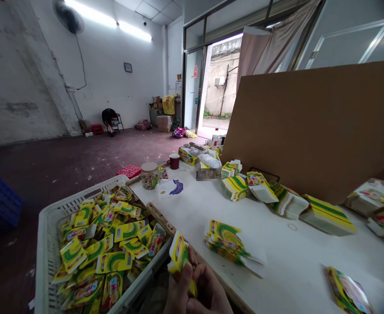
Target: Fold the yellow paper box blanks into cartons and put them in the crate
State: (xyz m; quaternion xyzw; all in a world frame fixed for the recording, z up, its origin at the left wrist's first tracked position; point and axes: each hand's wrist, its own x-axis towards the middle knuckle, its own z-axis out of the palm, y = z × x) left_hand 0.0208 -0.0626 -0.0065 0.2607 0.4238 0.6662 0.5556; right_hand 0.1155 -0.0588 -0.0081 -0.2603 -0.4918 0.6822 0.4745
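At the table's near edge, my left hand [178, 285] is closed round a small yellow and green printed carton [180, 257], its thumb against the front. My right hand [210, 285] is closed on the carton's right side, its fingers partly hidden behind it. The carton stands tilted, its white top flap up. To the left, a white plastic basket [44, 244] holds many similar cartons [123, 231]. On the table to the right lies a fanned stack of flat cartons [226, 240].
Along the back of the white table [192, 205] lie more carton stacks [326, 213], before a large brown cardboard sheet [310, 131]. A lidded jar [149, 176], a red mug [174, 162] and a tissue pack [169, 188] stand at the far left. A blue crate [2, 203] sits on the floor.
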